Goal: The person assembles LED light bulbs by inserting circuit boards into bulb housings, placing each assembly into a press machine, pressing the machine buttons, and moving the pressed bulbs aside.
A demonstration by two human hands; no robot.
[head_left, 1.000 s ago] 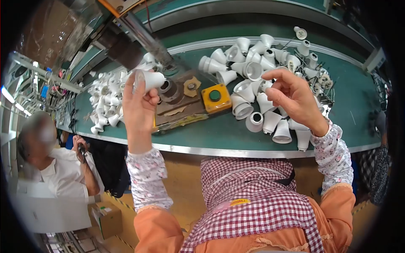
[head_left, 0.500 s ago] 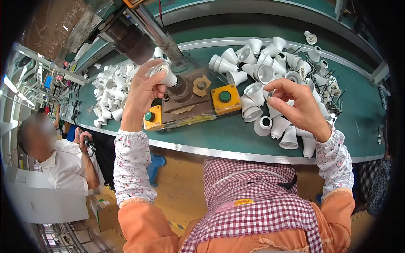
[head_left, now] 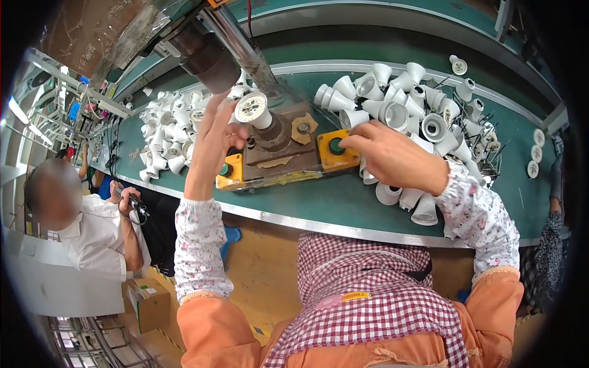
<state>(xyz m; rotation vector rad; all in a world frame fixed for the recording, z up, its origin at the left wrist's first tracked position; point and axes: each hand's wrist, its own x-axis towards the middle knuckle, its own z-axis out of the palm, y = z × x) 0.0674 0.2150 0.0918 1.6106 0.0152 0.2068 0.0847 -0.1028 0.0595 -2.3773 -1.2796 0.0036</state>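
On the fixture, white lamp cup sits round disc up. Left hand just beside it, grip apart, contact unclear. Right hand at green button; can't tell if that grip is apart or together. More cups heaped on worktop.

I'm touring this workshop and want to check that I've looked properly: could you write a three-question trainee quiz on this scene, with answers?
1. Multiple choice: what is the white cone-shaped housing with a round, pale top standing on?
A) the brown cardboard carton
B) the dark, cylindrical metal fixture
C) the orange sleeve

2. True or false: the right hand's fingers are at the round green button on a square yellow box.

3. Count: how many round white discs lie in a line near the green tabletop's right end?

Key: 1. B; 2. True; 3. Three.
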